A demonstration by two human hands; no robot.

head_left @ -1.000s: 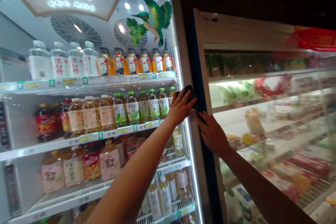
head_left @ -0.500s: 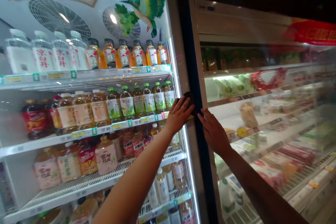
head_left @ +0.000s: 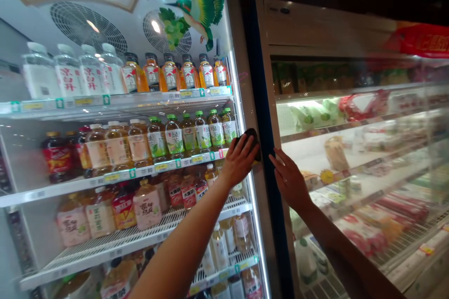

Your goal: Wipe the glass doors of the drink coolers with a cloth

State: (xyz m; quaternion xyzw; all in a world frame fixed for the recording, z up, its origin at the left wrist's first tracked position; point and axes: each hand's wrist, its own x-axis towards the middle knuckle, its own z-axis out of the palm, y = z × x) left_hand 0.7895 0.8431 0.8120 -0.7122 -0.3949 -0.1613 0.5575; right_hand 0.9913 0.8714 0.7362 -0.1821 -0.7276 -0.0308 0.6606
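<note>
My left hand [head_left: 241,158] lies over a black pad [head_left: 255,142] with a bit of yellow at its lower edge. Its fingers hold the pad flat against the grey door frame [head_left: 249,107] of the drinks fridge. What the pad is exactly, cloth or sponge, I cannot tell. To the right, my right hand [head_left: 289,178] has its fingers stretched and apart with nothing in them. Its fingertips are by the dark blue side panel [head_left: 264,117] between the two fridges; whether they touch it I cannot tell.
Behind the glass at left, shelves hold orange-drink bottles [head_left: 170,74], green-capped tea bottles [head_left: 174,136] and pink-labelled bottles [head_left: 148,204]. On the right stands an open-looking chiller with packaged food, including a brown bag [head_left: 336,153]. A red banner [head_left: 426,41] hangs at far right.
My left hand and the black pad have slid slightly down and left on the frame. My right hand's fingers have spread a little more. The view has shifted slightly.
</note>
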